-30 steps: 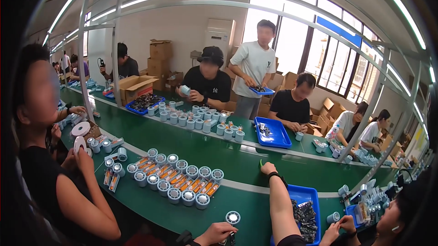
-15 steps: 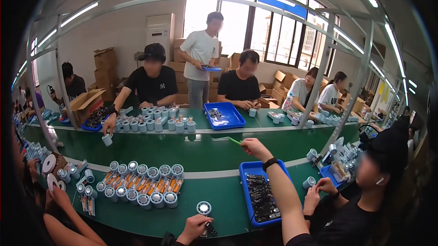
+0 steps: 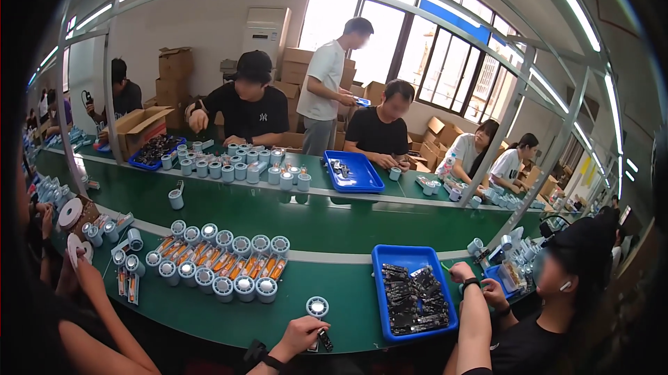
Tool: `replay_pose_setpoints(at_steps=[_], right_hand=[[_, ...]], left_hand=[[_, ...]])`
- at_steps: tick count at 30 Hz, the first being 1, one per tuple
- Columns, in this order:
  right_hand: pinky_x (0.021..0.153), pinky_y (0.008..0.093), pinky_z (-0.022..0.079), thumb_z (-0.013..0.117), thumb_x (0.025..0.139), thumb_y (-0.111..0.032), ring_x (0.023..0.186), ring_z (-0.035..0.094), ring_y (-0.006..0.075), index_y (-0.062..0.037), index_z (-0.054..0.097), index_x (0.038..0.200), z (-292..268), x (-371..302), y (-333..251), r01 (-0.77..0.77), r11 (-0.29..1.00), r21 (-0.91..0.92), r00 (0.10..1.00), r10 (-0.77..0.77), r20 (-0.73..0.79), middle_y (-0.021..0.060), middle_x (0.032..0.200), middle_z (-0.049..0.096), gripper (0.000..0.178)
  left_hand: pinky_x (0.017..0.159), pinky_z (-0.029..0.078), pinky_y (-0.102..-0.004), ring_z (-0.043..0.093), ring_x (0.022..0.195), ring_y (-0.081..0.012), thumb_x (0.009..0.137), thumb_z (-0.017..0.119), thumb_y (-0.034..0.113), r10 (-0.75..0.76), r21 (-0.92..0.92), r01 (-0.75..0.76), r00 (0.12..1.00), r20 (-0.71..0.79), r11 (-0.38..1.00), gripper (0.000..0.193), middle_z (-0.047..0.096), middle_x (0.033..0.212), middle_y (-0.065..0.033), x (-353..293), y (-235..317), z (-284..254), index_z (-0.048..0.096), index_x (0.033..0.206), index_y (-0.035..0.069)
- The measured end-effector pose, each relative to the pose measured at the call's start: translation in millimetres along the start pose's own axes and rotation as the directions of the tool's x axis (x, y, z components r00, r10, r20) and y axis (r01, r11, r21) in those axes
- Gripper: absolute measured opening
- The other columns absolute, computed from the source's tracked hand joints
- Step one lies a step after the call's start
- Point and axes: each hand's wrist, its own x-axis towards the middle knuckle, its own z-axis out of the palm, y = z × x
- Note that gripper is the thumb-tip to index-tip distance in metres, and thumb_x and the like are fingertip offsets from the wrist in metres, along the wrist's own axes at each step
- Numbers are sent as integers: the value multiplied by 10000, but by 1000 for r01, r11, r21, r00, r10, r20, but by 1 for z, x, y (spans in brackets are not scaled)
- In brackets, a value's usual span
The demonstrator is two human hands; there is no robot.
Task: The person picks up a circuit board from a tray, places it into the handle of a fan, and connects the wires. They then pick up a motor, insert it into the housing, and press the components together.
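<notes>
Near the front edge of the bench, my left hand [image 3: 300, 335] is closed on a small black circuit board [image 3: 325, 339]. Just beyond its fingers stands a light blue cylindrical device [image 3: 317, 307] with a round vented top. My right hand [image 3: 460, 272] is held at the right side of a blue tray [image 3: 380, 290], its fingers closed round a thin green stick [image 3: 445, 266], mostly hidden. Several black circuit boards [image 3: 410, 323] lie in that tray. Left of my left hand, rows of similar light blue devices [image 3: 223, 287] lie with orange parts showing between them.
A green belt [image 3: 313, 225] runs beyond the bench, one light blue device [image 3: 176, 199] on it. Co-workers sit close on both sides, a co-worker's hand [image 3: 495, 296] near my right arm. Across the belt are more workers, devices and a blue tray [image 3: 354, 181].
My right hand has come down from over the belt to the tray's right side with the green stick. A worker opposite has let go of a device on the belt. The view has shifted.
</notes>
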Motion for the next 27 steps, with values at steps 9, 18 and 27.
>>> replay_pose_setpoints(at_steps=[9,18,27], right_hand=[[673,293,527,641,906,-122,734,670,152,6,691,953,34,-240,-182,637,683,357,741,-414,-529,113,795,708,146],[630,320,523,759,831,-114,710,674,213,-8,541,1230,180,-394,-205,537,615,577,764,-645,-24,127,814,654,467],[627,196,435,693,893,-32,709,542,39,-14,569,1229,197,-359,-171,226,453,862,859,-510,43,-17,793,576,359]], left_hand=[[701,562,-341,703,789,-250,795,721,10,23,-13,-23,999,33,1000,134,732,855,-100,-9,-4,-2,753,919,50],[690,554,-305,679,772,-224,808,678,-36,32,-31,-34,998,-49,999,198,700,933,-95,5,10,0,730,989,27],[648,547,-296,668,759,-198,810,710,-19,-244,16,269,896,-372,963,301,657,1070,-112,-13,27,-12,702,1103,49]])
